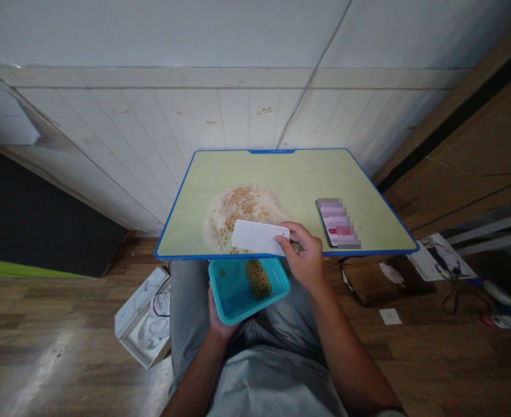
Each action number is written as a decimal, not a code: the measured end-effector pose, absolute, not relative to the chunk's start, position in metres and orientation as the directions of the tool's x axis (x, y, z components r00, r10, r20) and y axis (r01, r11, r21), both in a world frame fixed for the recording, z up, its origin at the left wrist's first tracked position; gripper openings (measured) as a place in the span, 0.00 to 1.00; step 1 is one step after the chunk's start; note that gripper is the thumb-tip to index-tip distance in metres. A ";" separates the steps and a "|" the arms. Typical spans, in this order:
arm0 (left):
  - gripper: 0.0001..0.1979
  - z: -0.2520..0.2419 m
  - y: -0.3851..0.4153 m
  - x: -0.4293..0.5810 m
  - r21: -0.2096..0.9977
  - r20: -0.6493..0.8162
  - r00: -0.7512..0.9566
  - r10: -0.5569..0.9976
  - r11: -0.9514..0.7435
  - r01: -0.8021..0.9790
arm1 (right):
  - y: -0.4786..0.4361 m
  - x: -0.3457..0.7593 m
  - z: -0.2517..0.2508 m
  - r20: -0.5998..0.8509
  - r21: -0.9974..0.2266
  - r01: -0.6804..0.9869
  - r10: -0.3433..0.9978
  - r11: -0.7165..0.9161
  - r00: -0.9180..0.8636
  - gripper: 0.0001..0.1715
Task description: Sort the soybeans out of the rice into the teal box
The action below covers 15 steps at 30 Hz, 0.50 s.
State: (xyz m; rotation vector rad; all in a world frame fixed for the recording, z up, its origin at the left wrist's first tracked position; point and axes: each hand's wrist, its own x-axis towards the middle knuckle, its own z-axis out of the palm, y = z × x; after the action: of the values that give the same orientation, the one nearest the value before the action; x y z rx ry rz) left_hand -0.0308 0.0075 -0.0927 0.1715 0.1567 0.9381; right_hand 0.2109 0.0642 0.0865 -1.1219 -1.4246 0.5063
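In my right hand (302,250) is a flat white scraper (258,236), its corner pinched between thumb and fingers. The scraper is over the near edge of a heap of rice (268,204) mixed with yellow kernels (240,201) on the table. My left hand (221,321) grips a turquoise plastic tub (233,310) from its left side, just below the table's front edge. Inside the tub lies a pile of small greenish-brown grains (259,279); most of my left fingers are hidden by the tub.
The small table (316,168) has a pale green top and blue rim. A phone (336,223) lies on its right side. On the floor, an open white box (145,324) is at left, and a brown cardboard box (381,281) at right. A wall (238,116) stands behind.
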 end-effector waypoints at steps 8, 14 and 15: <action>0.38 -0.083 0.010 -0.031 0.196 -0.058 0.594 0.802 0.593 -0.781 | 0.061 0.210 0.090 0.517 -0.833 0.311 0.845 0.458 0.140 0.08; 0.35 -0.091 0.009 -0.033 0.237 -0.039 0.604 0.796 0.594 -0.769 | 0.061 0.211 0.088 0.501 -0.841 0.318 0.851 0.437 0.155 0.08; 0.36 -0.093 0.009 -0.033 0.252 -0.035 0.607 0.794 0.595 -0.763 | 0.061 0.210 0.087 0.500 -0.843 0.317 0.851 0.436 0.159 0.09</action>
State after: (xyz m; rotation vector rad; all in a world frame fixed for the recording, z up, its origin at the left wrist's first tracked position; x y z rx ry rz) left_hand -0.0335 0.0091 -0.0934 0.2201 0.1493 0.9078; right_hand 0.2104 0.0609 0.0873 -1.1186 -1.4147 0.5269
